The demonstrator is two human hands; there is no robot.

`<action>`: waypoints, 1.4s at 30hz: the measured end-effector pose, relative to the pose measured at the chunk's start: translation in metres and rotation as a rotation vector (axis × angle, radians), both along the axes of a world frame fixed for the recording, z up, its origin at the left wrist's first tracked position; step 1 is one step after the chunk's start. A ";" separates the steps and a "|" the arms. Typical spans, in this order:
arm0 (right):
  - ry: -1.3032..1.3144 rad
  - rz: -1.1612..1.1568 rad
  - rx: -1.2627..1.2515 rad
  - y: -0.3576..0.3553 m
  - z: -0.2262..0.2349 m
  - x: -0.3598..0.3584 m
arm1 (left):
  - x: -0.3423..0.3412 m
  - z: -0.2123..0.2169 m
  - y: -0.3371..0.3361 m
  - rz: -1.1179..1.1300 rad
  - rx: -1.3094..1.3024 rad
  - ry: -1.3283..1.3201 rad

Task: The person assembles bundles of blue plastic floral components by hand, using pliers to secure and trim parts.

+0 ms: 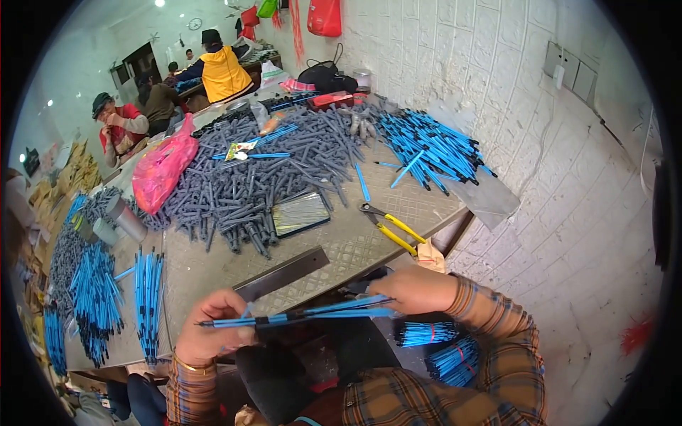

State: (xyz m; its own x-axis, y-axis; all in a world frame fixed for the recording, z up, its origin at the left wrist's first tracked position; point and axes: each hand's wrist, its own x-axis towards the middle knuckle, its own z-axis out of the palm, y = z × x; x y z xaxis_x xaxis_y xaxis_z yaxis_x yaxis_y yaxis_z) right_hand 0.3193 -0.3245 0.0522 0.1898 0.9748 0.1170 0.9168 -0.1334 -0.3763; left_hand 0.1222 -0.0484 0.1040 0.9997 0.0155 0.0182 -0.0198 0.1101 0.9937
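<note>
A few thin blue rods (pixel 312 311) with black ends and black collars lie crosswise in front of me. My left hand (pixel 217 328) grips them near their left end, thumb and fingers closed around them. Toward the right, the rods fan slightly apart and reach my right hand (pixel 415 290). Its fingers are curled beside a dark shape at the table edge, and what they hold is hidden. Just beyond the rods, a dark metal angle bar (pixel 284 273) lies on the patterned tabletop (pixel 362 238).
Loose grey plastic parts (pixel 249 177) heap across the table, with a pink bag (pixel 163 167) and a tray of thin pins (pixel 302 214). Yellow-handled pliers (pixel 394 227) lie near a blue rod pile (pixel 430 149). Banded bundles (pixel 455 358) sit below. Other people (pixel 226 71) work farther back.
</note>
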 end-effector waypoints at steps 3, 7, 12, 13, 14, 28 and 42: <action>0.310 -0.088 0.165 0.001 -0.004 -0.006 | 0.012 -0.009 -0.017 0.189 -0.104 -0.149; 0.692 0.056 0.122 0.007 -0.014 0.004 | 0.024 -0.024 -0.043 0.161 -0.633 -0.432; 0.037 -0.539 0.446 -0.029 -0.032 0.123 | 0.012 -0.029 -0.060 0.299 -0.993 -0.318; -0.382 -0.770 0.401 -0.050 -0.024 0.160 | 0.009 -0.032 -0.059 0.190 -0.889 -0.327; -0.626 -0.975 0.339 -0.078 -0.033 0.197 | 0.005 -0.036 -0.058 0.081 -0.784 -0.338; -0.740 -0.910 0.657 -0.060 -0.025 0.219 | -0.023 -0.073 -0.044 0.070 -0.528 -0.119; 1.041 -0.107 0.204 0.007 -0.007 0.007 | 0.021 -0.026 -0.037 0.293 -0.680 -0.358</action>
